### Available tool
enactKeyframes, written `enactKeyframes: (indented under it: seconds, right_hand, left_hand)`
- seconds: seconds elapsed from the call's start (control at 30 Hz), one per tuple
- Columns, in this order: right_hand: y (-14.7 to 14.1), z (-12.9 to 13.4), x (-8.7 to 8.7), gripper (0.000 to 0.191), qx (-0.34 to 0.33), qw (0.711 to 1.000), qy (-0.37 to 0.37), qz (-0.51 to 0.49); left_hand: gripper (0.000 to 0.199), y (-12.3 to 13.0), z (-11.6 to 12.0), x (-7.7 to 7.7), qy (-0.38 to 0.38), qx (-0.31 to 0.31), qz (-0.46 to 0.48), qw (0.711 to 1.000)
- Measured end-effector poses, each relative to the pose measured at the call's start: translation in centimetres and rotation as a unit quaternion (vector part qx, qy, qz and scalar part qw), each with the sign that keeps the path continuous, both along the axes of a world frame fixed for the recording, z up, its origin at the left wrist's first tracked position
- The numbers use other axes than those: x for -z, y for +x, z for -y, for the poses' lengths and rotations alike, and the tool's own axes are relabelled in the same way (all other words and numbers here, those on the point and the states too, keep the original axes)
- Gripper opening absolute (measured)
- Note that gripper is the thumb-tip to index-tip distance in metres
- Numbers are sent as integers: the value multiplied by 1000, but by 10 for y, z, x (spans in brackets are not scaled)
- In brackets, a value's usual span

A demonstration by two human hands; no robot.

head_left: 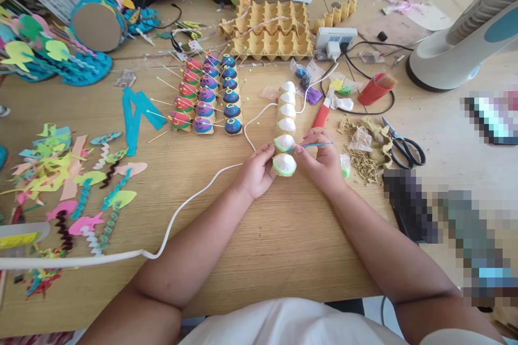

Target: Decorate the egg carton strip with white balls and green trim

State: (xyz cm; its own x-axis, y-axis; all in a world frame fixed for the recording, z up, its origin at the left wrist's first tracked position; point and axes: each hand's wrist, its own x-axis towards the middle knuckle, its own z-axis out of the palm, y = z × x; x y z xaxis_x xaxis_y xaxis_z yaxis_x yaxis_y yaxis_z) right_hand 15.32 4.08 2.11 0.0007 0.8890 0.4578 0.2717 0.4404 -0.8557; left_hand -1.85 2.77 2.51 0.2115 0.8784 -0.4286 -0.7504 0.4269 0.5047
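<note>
A strip of egg-carton cups (287, 125) with white-covered domes runs away from me across the table. My left hand (259, 171) grips its near end from the left side, fingers closed around the edge. Light green trim rings the nearest dome (284, 164), and a green band shows on part of the second dome (284, 143). In my right hand (321, 160), thumb and fingers pinch a thin blue stick (319, 144), its left end close to the second dome. A small packet of green material (345, 166) lies beside my right hand, partly covered.
Painted egg-carton caterpillars (205, 94) with pins stand to the left. A white cable (178, 210) crosses the table. Scissors (404, 148), brown scraps (366, 159) and a red tube (377, 89) lie right; egg trays (271, 29) and a fan (453, 48) stand behind.
</note>
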Motion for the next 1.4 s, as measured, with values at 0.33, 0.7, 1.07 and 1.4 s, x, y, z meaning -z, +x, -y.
enactKeyframes:
  seconds: [0.33,0.7,1.07,1.4]
  right_hand:
    - [2,0,4,32,-19,999,-20,-35]
    - [1,-2,3,25,-4,1000,2,-17]
    - [3,0,2,23,-37,997,0,-72]
    - [2,-1,1,25,-21,1000,-5,-21]
  left_hand:
    - [13,1,0,-5,-15,-1,-21,1000]
    - [10,1,0,-2,-2,0,-13,1000]
    - [11,0,0,-3,-8,-3,6,1000]
    - [18,1,-1,-5,-25,-11,-6,1000]
